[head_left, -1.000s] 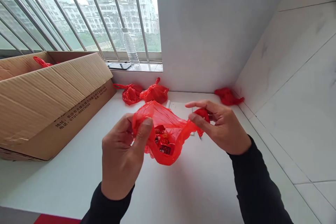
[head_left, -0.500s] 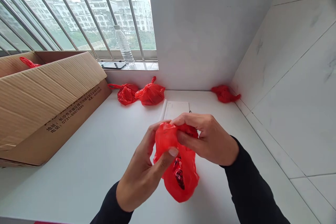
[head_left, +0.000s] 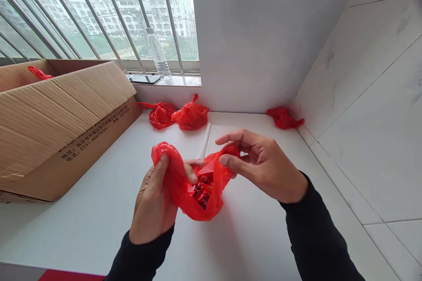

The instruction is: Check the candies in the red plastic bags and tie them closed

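Observation:
A red plastic bag [head_left: 201, 213] hangs between my hands above the white table, its mouth spread wide. Inside it lie several small shiny red wrapped pieces [head_left: 201, 195], perhaps sweets; their kind is hard to make out. My left hand [head_left: 158, 197] grips the bag's left side, thumb over the film and fingers partly hidden behind it. On the other side, my right hand [head_left: 260, 162] pinches the right rim between thumb and fingers, the index finger stretched out above. An open notebook [head_left: 214, 136] lies on the table behind the bag, partly covered.
Two tied red bags [head_left: 191, 116] sit against the back wall. A crumpled red bag [head_left: 284, 117] lies in the right corner. The large cardboard box [head_left: 75, 114] stands at left, with red plastic inside. On the windowsill are a water bottle [head_left: 158, 57] and a phone [head_left: 144, 79].
My hands have moved apart, the left one going left, and the bag's mouth has opened. The bag is lifted slightly and more of its contents show.

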Available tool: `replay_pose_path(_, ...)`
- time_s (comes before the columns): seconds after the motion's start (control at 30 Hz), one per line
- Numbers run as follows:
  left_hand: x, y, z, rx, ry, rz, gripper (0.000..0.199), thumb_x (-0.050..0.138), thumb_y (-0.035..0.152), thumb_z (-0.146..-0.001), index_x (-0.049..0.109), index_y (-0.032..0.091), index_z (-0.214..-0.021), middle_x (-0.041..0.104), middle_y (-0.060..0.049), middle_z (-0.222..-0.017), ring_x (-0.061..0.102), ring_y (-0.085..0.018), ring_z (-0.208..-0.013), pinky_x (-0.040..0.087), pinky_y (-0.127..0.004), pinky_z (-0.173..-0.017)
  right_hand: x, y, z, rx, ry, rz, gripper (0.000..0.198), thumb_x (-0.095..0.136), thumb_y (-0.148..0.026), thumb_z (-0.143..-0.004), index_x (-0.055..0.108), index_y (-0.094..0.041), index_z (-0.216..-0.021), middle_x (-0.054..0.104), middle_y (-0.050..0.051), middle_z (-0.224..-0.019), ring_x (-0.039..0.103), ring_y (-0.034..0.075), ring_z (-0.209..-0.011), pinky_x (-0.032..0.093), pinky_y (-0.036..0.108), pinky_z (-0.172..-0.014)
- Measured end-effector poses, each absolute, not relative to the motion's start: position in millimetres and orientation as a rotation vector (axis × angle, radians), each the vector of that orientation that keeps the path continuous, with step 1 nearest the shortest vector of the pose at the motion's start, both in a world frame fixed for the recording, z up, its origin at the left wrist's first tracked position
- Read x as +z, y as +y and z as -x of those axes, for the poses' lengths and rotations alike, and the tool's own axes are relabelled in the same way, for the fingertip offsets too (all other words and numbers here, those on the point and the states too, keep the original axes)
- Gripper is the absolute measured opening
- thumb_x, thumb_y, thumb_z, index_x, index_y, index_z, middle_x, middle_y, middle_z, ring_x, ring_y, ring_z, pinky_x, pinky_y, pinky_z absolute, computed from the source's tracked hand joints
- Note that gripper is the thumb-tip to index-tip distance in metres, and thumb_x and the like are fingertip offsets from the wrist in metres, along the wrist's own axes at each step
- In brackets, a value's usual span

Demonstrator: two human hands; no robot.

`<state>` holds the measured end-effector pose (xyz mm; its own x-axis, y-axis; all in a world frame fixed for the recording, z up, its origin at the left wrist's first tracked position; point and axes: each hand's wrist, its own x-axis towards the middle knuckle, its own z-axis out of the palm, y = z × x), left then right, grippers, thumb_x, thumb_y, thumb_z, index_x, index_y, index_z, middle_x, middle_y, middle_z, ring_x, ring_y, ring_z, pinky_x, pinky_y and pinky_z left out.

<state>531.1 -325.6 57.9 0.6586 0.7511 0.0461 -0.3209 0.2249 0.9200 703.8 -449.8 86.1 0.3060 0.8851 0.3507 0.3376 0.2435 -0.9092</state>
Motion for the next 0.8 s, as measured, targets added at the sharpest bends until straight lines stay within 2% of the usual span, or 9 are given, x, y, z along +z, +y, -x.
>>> replay_pose_path(0.07, 57, -323, -531, 0.782, 0.416, -1.134, 0.044, 0.054, 0.047, -0.095, 0.049, 0.020, -0.061, 0.036, 0.004, -0.046, 0.042, -0.012, -0.047, 0.049, -0.028, -0.061, 87, -449, -702, 0.533, -1.259, 1.328, 0.017, 0.068, -0.028, -0.092, 0.071, -0.022, -0.108, 0.067, 0.000, -0.085, 0.062, 0.012, -0.074, 0.056, 0.026, -0.066)
replay_pose_path(0.13, 56, -324, -531, 0.762, 0.458, -1.177, 0.042, 0.055, 0.046, -0.095, 0.043, 0.021, -0.064, 0.028, 0.007, -0.048, 0.031, -0.009, -0.045, 0.043, -0.024, -0.055, 87, -449, -701, 0.490, -1.275, 1.342, 0.011, 0.067, -0.025, -0.092, 0.073, -0.021, -0.101, 0.068, 0.000, -0.085, 0.062, 0.012, -0.073, 0.056, 0.026, -0.067)
replay_pose_path(0.23, 57, -333, -531, 0.658, 0.529, -1.307, 0.034, 0.058, 0.049, -0.094, 0.046, 0.022, -0.076, 0.037, 0.005, -0.062, 0.034, -0.010, -0.054, 0.039, -0.022, -0.054, 88, -449, -699, 0.397, -1.332, 1.344, 0.011, 0.069, -0.020, -0.090, 0.077, -0.023, -0.097, 0.068, 0.002, -0.092, 0.063, 0.013, -0.080, 0.055, 0.027, -0.070)
replay_pose_path(0.3, 62, -343, -532, 0.562, 0.521, -1.436, 0.024, 0.060, 0.048, -0.092, 0.052, 0.025, -0.091, 0.048, 0.002, -0.075, 0.046, -0.013, -0.066, 0.045, -0.024, -0.060, 90, -450, -696, 0.328, -1.361, 1.345, 0.013, 0.072, -0.018, -0.087, 0.079, -0.026, -0.095, 0.064, 0.001, -0.092, 0.061, 0.012, -0.081, 0.055, 0.027, -0.071)
replay_pose_path(0.4, 71, -356, -533, 0.417, 0.458, -1.652, 0.025, 0.066, 0.037, -0.087, 0.056, 0.028, -0.109, 0.057, -0.002, -0.090, 0.055, -0.018, -0.080, 0.050, -0.028, -0.065, 93, -453, -687, 0.346, -1.405, 1.349, 0.019, 0.072, -0.013, -0.085, 0.080, -0.028, -0.093, 0.061, 0.000, -0.087, 0.059, 0.010, -0.075, 0.055, 0.025, -0.070)
replay_pose_path(0.5, 75, -360, -536, 0.319, 0.382, -1.785, 0.005, 0.063, 0.027, -0.084, 0.059, 0.024, -0.085, 0.056, -0.001, -0.077, 0.049, -0.016, -0.067, 0.043, -0.026, -0.055, 97, -455, -677, 0.456, -1.531, 1.274, 0.018, 0.073, -0.013, -0.085, 0.079, -0.024, -0.099, 0.067, 0.000, -0.088, 0.063, 0.010, -0.074, 0.056, 0.024, -0.071)
replay_pose_path(0.6, 74, -361, -536, 0.311, 0.383, -1.741, 0.023, 0.057, 0.034, -0.088, 0.054, 0.022, -0.069, 0.053, 0.000, -0.063, 0.046, -0.015, -0.057, 0.040, -0.026, -0.051, 96, -455, -675, 0.393, -1.598, 1.217, 0.024, 0.073, -0.024, -0.089, 0.075, -0.021, -0.113, 0.071, 0.003, -0.105, 0.066, 0.013, -0.092, 0.057, 0.025, -0.084)
replay_pose_path(0.7, 74, -363, -532, 0.400, 0.592, -1.499, 0.034, 0.058, 0.051, -0.089, 0.056, 0.023, -0.070, 0.057, 0.000, -0.060, 0.053, -0.016, -0.057, 0.047, -0.027, -0.055, 92, -454, -680, 0.267, -1.589, 1.291, 0.034, 0.064, -0.027, -0.097, 0.066, -0.022, -0.130, 0.064, 0.006, -0.129, 0.057, 0.018, -0.121, 0.049, 0.033, -0.104)
replay_pose_path(0.8, 73, -365, -529, 0.503, 0.867, -1.277, 0.032, 0.070, 0.056, -0.081, 0.061, 0.025, -0.078, 0.064, 0.000, -0.074, 0.057, -0.015, -0.065, 0.046, -0.024, -0.053, 87, -451, -686, 0.320, -1.615, 1.358, 0.036, 0.060, -0.030, -0.099, 0.062, -0.022, -0.135, 0.068, 0.006, -0.123, 0.060, 0.019, -0.117, 0.050, 0.036, -0.102)
